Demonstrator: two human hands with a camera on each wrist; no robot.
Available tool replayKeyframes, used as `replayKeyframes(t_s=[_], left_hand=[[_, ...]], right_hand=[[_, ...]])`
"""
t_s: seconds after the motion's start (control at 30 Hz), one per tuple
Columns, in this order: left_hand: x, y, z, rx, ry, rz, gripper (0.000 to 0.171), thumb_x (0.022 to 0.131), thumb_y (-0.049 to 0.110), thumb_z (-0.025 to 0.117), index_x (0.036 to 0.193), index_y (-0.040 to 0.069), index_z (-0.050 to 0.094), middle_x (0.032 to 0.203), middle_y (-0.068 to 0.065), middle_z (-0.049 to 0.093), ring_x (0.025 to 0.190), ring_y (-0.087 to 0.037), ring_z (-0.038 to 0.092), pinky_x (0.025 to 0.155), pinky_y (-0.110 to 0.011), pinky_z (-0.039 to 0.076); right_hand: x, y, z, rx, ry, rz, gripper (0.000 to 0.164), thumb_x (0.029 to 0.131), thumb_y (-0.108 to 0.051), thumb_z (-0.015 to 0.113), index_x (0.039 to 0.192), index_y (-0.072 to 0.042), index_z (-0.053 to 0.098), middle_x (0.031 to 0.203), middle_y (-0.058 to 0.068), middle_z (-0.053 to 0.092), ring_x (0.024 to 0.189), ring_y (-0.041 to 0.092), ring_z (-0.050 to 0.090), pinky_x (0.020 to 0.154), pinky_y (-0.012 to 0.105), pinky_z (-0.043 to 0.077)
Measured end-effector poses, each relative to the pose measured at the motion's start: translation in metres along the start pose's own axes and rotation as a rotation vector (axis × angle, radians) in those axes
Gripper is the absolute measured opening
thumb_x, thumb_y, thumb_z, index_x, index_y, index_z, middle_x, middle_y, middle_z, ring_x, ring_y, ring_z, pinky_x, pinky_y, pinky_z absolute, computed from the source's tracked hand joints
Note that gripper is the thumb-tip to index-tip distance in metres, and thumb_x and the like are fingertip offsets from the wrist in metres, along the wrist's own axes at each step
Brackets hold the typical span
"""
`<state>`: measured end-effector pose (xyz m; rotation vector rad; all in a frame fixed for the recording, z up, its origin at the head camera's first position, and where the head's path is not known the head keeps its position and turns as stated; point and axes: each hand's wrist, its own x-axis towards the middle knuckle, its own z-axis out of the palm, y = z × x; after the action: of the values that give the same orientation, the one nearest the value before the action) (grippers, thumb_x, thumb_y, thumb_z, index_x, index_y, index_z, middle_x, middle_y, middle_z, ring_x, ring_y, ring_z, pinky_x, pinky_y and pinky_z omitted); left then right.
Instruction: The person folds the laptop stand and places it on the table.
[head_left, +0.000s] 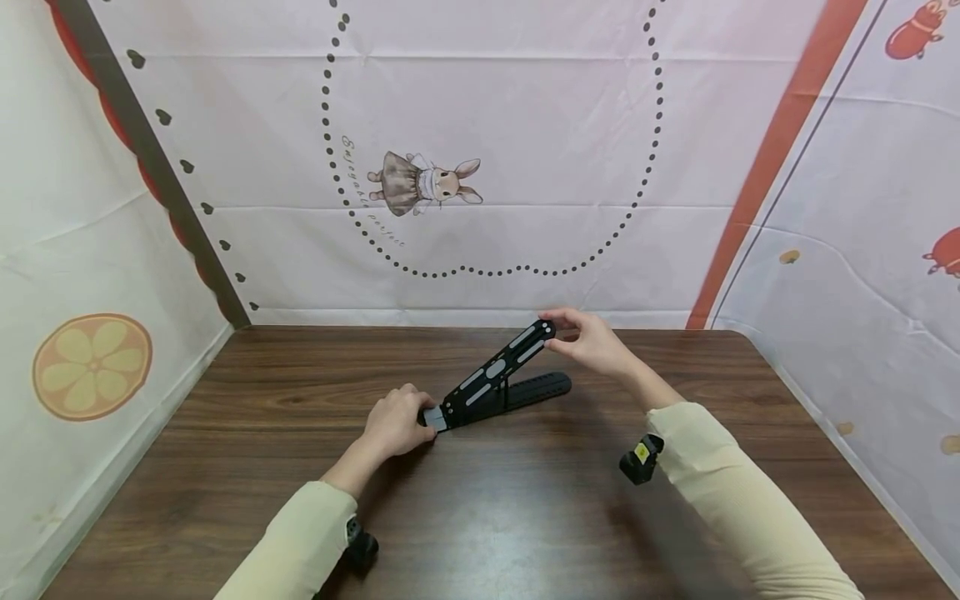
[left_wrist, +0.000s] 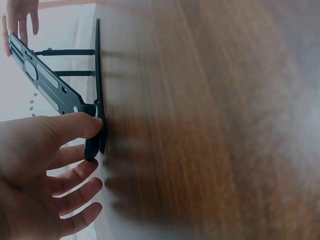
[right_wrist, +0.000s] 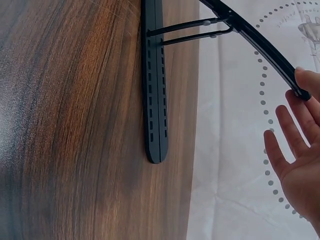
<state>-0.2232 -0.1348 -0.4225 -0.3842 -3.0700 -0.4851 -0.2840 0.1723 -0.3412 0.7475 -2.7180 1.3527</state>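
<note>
here, both narrow grips on black stand

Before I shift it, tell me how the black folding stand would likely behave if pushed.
The black folding stand would probably slide rather than roll, since its flat base bar rests on the table. Its upper arm seems stiff, slanting up without sagging. Pushed down on top, it might fold, as thin struts link arm and base.
</note>
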Motion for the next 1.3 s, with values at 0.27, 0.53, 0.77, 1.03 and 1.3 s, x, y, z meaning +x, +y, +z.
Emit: replayKeyframes(t_s=[0.27,0.53,0.77,1.03,1.3], left_hand=[[0.005,-0.002,0.0,-0.025,-0.015,-0.014,0.037,0.076,0.023,0.072,0.11,0.012,0.066,0.107,-0.007,0.058,0.096,-0.026,0.053,0.079,-0.043,0.044],[0.01,-0.005,0.0,-0.017,0.016,-0.029,0.037,0.079,0.02,0.069,0.113,0.009,0.062,0.111,-0.011,0.057,0.1,-0.028,0.053,0.083,-0.046,0.045],[0.014,-0.007,-0.004,-0.018,0.001,-0.039,0.037,0.079,0.017,0.068,0.114,0.009,0.062,0.113,-0.011,0.056,0.102,-0.029,0.052,0.085,-0.046,0.043],[0.017,-0.011,-0.005,-0.01,-0.008,-0.033,0.036,0.079,0.014,0.067,0.115,0.009,0.062,0.114,-0.012,0.056,0.103,-0.03,0.051,0.086,-0.047,0.043],[0.023,-0.014,-0.004,0.014,-0.002,-0.023,0.036,0.081,0.011,0.063,0.117,0.009,0.061,0.114,-0.012,0.055,0.103,-0.031,0.05,0.084,-0.046,0.043]], right_hand=[[-0.003,0.004,-0.001,0.007,0.016,-0.031,0.042,0.085,-0.011,0.065,0.125,-0.007,0.054,0.126,0.012,0.055,0.112,0.028,0.054,0.094,0.045,0.043],[-0.004,0.003,0.002,-0.014,0.046,-0.018,0.041,0.083,-0.013,0.068,0.122,-0.008,0.056,0.121,0.01,0.059,0.108,0.025,0.056,0.095,0.047,0.042],[-0.005,0.0,0.004,-0.027,0.075,-0.029,0.039,0.082,-0.012,0.069,0.119,-0.006,0.058,0.118,0.011,0.061,0.106,0.026,0.057,0.093,0.047,0.043],[-0.006,-0.001,0.009,-0.062,0.109,-0.044,0.039,0.08,-0.011,0.07,0.117,-0.003,0.058,0.118,0.012,0.061,0.104,0.026,0.059,0.091,0.047,0.045],[-0.007,-0.004,0.012,-0.074,0.093,0.001,0.039,0.081,-0.017,0.07,0.116,-0.005,0.056,0.119,0.011,0.06,0.106,0.025,0.057,0.094,0.045,0.044]])
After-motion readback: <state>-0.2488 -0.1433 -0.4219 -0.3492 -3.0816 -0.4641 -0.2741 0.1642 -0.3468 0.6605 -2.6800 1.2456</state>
